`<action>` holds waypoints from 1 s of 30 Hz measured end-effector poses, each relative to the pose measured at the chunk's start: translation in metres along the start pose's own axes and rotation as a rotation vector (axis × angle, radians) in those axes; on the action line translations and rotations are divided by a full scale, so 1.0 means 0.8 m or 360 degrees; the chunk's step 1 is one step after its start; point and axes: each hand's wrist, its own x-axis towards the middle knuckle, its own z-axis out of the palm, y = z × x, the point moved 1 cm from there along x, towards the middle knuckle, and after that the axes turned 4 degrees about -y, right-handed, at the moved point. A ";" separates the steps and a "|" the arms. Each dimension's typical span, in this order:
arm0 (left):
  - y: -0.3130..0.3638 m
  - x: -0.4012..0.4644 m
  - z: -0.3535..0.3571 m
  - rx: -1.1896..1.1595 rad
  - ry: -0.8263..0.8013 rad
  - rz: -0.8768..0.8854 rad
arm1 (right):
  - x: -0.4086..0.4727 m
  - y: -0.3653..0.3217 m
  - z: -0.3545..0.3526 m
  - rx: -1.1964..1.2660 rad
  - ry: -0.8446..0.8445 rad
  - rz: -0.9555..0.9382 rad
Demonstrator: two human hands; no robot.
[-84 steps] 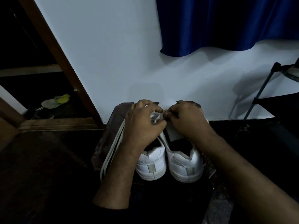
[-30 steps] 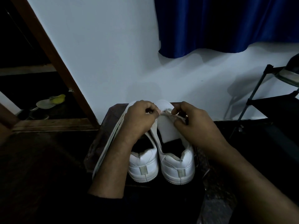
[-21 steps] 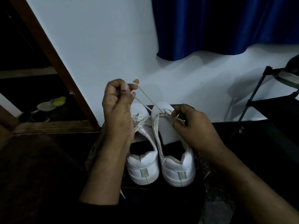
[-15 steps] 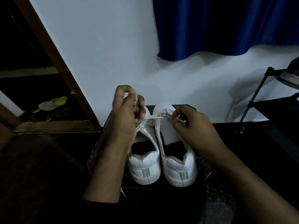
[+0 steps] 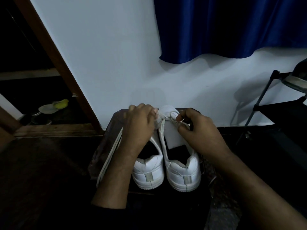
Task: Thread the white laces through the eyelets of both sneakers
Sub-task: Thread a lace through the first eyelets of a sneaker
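Head view, dark table (image 5: 106, 146) by white wall (image 5: 108, 55), both hands' fingers (image 5: 182, 130) pinching lace (image 5: 172, 120)

Your left hand (image 5: 140, 123) and right hand (image 5: 197, 128) are both bare, with no gloves, rings or bands showing on them. Both forearms are bare too, and no watch sits at either wrist. Near the bottom edge a dark sleeve (image 5: 106, 213) seems to begin on your left arm, though the dim light makes that hard to tell
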 end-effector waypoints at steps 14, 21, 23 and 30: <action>0.005 -0.002 -0.011 -0.0201 -0.0163 0.0015 | -0.002 -0.004 -0.001 -0.0032 -0.0015 0.0018; -0.011 0.005 0.010 0.0031 -0.0346 0.0043 | -0.001 -0.001 0.001 -0.0029 -0.0009 -0.0003; -0.006 0.000 0.005 0.0058 -0.0110 0.0076 | -0.001 -0.002 0.001 -0.0025 -0.0015 -0.0002; 0.013 0.004 -0.007 -0.2130 0.0267 -0.0504 | 0.000 -0.002 0.002 -0.0041 -0.0012 -0.0006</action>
